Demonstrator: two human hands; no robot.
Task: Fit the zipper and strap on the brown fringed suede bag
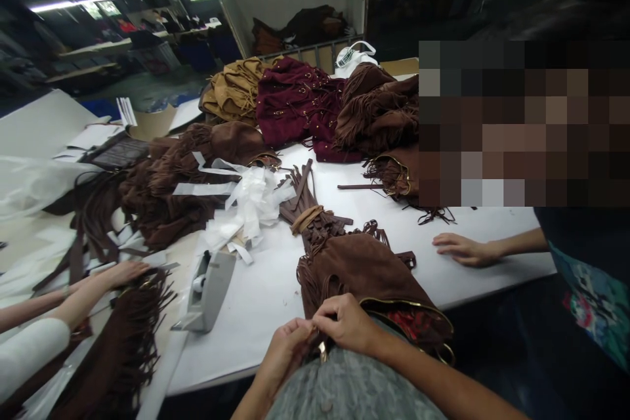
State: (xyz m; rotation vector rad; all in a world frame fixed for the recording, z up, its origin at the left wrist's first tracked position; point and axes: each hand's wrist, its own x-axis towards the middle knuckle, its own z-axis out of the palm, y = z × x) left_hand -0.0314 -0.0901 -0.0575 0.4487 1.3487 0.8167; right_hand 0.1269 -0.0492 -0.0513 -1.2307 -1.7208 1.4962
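Clearly, the brown fringed bag [364, 266] lies at the near edge of the white table [246, 335], its zipped opening facing the wearer and showing a red patterned lining. The left hand [291, 344] and right hand [344, 323] meet at its near side, thumbs and fingers narrowed into close pinches; what sits between the fingertips is too small to tell. A gold-coloured metal clip [323, 350] hangs just below them. Beyond the bag lies a bundle of brown straps [305, 197] bound with a tan band [308, 218]. The white bag [355, 60] at the back carries dark lettering, turned and too small to read. No brand can be read on the grey tape dispenser [211, 292] either. Other people's hands rest nearby, one [460, 250] on the table at right, another [125, 273] at left by a second fringed bag [115, 348].
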